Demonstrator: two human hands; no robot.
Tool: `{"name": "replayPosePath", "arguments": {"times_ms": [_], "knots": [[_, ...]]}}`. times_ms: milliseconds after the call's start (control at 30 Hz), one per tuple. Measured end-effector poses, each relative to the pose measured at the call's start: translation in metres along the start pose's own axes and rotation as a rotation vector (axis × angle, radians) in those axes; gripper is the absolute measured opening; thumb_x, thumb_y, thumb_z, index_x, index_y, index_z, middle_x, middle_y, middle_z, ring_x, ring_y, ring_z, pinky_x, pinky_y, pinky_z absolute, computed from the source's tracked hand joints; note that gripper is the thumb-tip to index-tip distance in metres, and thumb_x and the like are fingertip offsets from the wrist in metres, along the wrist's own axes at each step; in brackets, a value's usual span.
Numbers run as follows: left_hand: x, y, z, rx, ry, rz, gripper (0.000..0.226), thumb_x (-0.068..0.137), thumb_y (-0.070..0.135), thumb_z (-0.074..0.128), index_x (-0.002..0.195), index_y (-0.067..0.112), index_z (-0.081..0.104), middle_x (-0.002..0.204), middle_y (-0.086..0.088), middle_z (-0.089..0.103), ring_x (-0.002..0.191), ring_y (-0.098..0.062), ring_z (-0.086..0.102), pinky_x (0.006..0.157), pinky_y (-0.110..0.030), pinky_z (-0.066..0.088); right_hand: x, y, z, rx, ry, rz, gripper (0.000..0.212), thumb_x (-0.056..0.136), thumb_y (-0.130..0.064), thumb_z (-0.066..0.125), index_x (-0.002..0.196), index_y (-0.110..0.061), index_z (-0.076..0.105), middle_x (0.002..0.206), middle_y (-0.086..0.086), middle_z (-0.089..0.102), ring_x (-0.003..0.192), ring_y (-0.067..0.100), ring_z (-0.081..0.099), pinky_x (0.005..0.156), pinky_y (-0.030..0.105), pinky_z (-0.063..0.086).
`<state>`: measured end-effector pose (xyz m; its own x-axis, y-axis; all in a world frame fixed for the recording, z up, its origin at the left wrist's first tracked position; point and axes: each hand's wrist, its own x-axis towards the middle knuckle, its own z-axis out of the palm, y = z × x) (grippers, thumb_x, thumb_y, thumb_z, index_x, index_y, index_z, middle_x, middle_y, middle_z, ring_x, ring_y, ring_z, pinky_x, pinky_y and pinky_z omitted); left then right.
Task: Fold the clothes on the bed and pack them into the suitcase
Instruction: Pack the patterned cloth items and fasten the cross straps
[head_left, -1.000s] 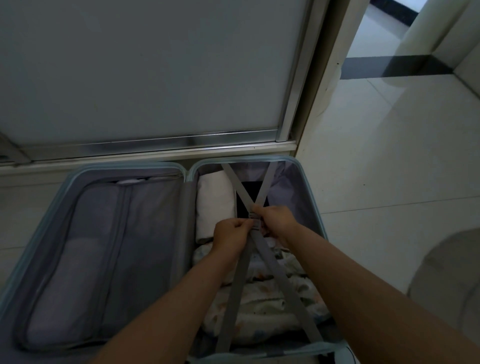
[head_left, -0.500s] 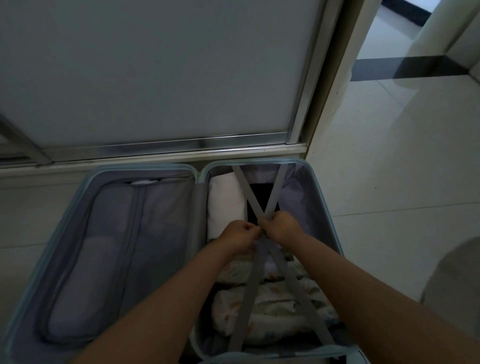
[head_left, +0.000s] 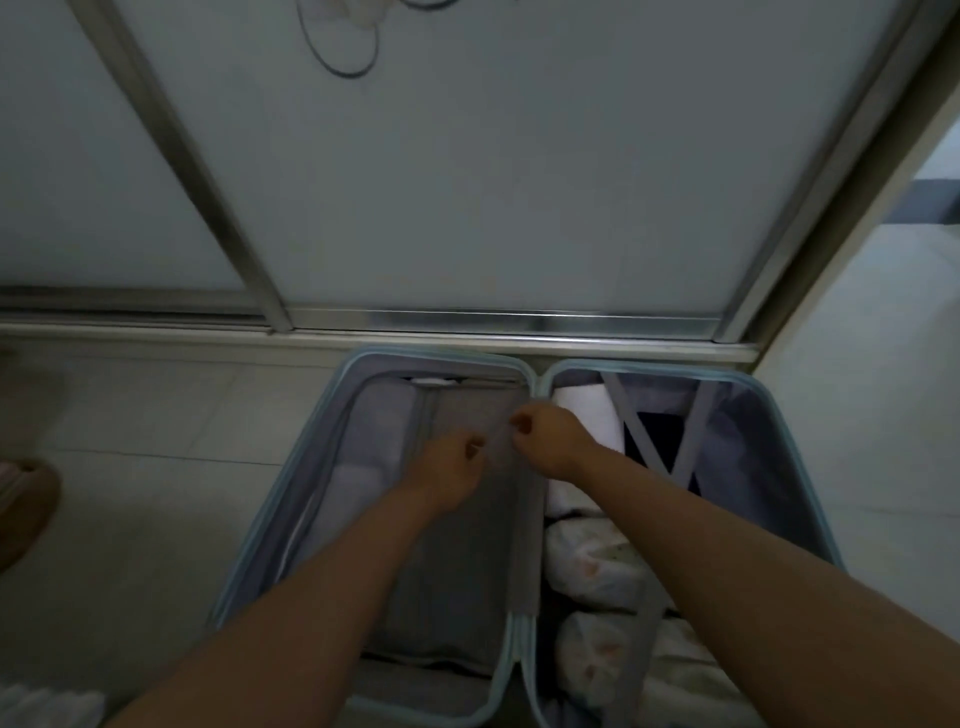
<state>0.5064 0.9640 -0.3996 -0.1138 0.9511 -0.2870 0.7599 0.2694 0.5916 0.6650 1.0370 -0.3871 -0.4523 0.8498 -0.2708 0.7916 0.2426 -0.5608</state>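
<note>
Left hand (head_left: 449, 475) and right hand (head_left: 550, 441), fingers curled, hung over the suitcase (head_left: 431, 354) divider (head_left: 457, 571); packed clothes (head_left: 592, 566) lay beside them, to the right. Whether either hand pinched anything was unclear.

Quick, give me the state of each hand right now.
Left hand: fingers curled above the grey divider; a grip cannot be told.
Right hand: fingers curled too; a grip cannot be told.
</note>
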Motion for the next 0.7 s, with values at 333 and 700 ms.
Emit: {"name": "replayPosePath", "arguments": {"times_ms": [333, 700], "knots": [[0.116, -0.01, 0.013, 0.236, 0.111, 0.247, 0.053, 0.086, 0.031, 0.047, 0.135, 0.011, 0.053, 0.135, -0.014, 0.054, 0.124, -0.035, 0.049, 0.104, -0.044, 0.04, 0.111, 0.026, -0.013, -0.465, 0.075, -0.051, 0.029, 0.092, -0.021, 0.061, 0.121, -0.02, 0.062, 0.123, 0.015, 0.049, 0.107, 0.036, 0.06, 0.087, 0.039, 0.049], [0.172, -0.015, 0.021, 0.317, 0.093, 0.242, 0.042, 0.09, 0.026, 0.057, 0.131, 0.016, 0.055, 0.128, -0.015, 0.052, 0.12, -0.035, 0.047, 0.097, -0.041, 0.041, 0.146, 0.014, 0.0, -0.758, 0.137, -0.042, 0.022, 0.098, -0.013, 0.052, 0.115, -0.005, 0.064, 0.122, 0.014, 0.064, 0.112, 0.032, 0.062, 0.091, 0.043, 0.05]]}}
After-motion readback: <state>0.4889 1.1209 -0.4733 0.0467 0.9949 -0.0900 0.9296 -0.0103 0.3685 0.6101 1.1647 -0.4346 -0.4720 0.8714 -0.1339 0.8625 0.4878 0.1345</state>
